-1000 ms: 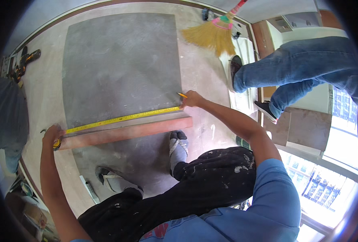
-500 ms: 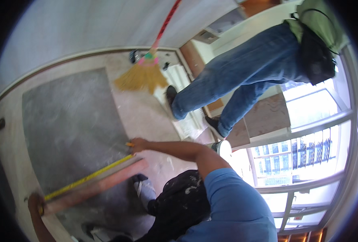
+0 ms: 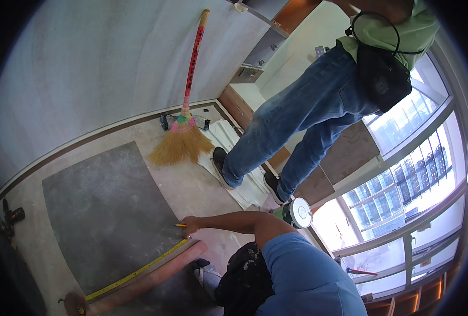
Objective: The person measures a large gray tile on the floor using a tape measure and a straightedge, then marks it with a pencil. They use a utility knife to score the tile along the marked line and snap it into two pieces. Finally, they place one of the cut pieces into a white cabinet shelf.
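Note:
A yellow tape measure (image 3: 136, 272) is stretched across a dark grey sheet (image 3: 102, 210) lying on the floor. My left hand (image 3: 75, 303), partly cut off at the lower left, is closed around the tape's case end. At the tape's other end, my right hand (image 3: 193, 225) pinches a yellow pencil (image 3: 181, 225) over the sheet's right edge. Whether its fingers also press the tape cannot be made out. Beside the tape, nearly parallel to it, a reddish wooden strip (image 3: 155, 275) lies across the sheet on my side.
Another person in jeans (image 3: 292, 116) stands ahead on the right. A straw broom (image 3: 181, 142) leans on the wall (image 3: 113, 58). A bucket with a white lid (image 3: 300, 213) stands near my right arm. A dark power tool (image 3: 13, 216) lies far left. White sheets (image 3: 228, 142) lie by the person's shoes.
My view has tilted up, so the sheet, broom and both hands sit lower in the picture. My hands stay at the two ends of the tape. The other person's torso shows more.

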### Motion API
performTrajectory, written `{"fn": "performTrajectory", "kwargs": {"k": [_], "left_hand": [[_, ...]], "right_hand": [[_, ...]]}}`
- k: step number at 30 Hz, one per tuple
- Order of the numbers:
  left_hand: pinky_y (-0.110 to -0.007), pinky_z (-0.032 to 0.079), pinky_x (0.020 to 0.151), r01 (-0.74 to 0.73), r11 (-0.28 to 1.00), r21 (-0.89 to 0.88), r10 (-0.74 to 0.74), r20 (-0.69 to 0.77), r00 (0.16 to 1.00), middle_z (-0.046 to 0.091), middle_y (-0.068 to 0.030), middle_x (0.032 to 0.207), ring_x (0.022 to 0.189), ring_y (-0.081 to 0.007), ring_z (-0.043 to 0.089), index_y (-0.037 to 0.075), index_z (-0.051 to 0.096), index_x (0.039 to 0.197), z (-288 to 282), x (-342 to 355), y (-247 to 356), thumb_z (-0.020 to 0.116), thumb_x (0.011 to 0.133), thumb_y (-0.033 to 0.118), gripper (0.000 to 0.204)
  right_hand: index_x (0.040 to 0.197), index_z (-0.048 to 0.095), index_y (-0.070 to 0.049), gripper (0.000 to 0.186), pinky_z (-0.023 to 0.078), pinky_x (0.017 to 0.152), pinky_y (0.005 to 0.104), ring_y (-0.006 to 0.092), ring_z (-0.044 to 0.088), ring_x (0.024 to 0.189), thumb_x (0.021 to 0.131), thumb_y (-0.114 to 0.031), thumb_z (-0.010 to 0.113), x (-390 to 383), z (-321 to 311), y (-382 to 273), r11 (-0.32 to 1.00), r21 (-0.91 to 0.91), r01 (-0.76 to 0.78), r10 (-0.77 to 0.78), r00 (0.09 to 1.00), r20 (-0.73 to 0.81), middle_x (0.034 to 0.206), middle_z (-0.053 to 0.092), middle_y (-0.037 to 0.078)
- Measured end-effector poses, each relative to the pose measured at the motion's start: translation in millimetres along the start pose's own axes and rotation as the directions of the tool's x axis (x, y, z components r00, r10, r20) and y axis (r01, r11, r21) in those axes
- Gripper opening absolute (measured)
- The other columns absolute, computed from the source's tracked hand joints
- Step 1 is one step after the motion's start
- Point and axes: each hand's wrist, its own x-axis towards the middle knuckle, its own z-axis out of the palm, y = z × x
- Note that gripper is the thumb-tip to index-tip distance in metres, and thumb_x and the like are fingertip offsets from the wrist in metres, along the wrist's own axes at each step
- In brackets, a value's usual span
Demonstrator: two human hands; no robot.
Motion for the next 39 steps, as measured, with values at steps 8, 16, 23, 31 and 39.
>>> {"fn": "performTrajectory", "kwargs": {"k": [8,16,23,31,39], "left_hand": [[-0.04,0.052,0.071,0.007,0.901,0.433,0.033,-0.085,0.996,0.064,-0.0109,0.089,0.078,-0.0265,0.062,0.008,0.066,0.09,14,44,-2,0.07,0.076,0.02,0.018],[-0.042,0.059,0.074,-0.039,0.663,0.747,0.065,-0.005,0.998,0.075,-0.0144,0.087,0.078,-0.0289,0.074,0.008,0.077,0.085,7,97,-62,0.085,0.06,0.025,0.031],[-0.047,0.054,0.091,0.119,0.768,0.629,0.094,-0.295,0.951,0.072,-0.0192,0.111,0.106,-0.0355,0.069,0.004,0.074,0.106,27,12,18,0.075,0.08,0.046,0.05],[-0.045,0.054,0.091,0.105,0.801,0.589,0.071,-0.269,0.961,0.072,-0.0183,0.112,0.108,-0.0333,0.069,0.003,0.074,0.108,28,3,-3,0.077,0.08,0.05,0.055],[-0.043,0.054,0.09,0.123,0.817,0.563,0.046,-0.276,0.96,0.072,-0.0177,0.113,0.108,-0.0322,0.069,0.003,0.074,0.108,28,2,7,0.079,0.079,0.047,0.053]], "right_hand": [[0.092,0.069,-0.007,0.042,0.051,0.067,0.0352,0.0169,0.065,0.079,0.057,-0.016,0.091,0,2,13,0.998,0.057,0.035,-0.033,0.998,-0.046,0.078,0.066,0.002],[0.116,0.066,-0.004,0.064,0.055,0.085,0.0388,0.0239,0.068,0.098,0.06,-0.025,0.089,14,-3,23,0.985,-0.113,0.131,-0.144,0.982,-0.119,0.1,0.071,0.011],[0.093,0.066,-0.004,0.029,0.052,0.071,0.0358,0.0152,0.061,0.079,0.072,-0.015,0.083,-11,10,23,0.994,0.104,0.04,-0.036,0.999,-0.033,0.082,0.065,0.004],[0.082,0.061,-0.009,0.036,0.046,0.064,0.0318,0.0142,0.055,0.07,0.062,-0.015,0.09,-9,14,8,0.999,0.027,0.03,-0.026,0.992,-0.127,0.074,0.057,0.0],[0.084,0.058,-0.01,0.038,0.045,0.07,0.0297,0.0132,0.053,0.074,0.063,-0.012,0.09,-6,4,18,0.99,0.132,-0.043,0.051,0.997,-0.058,0.074,0.052,-0.003]]}}
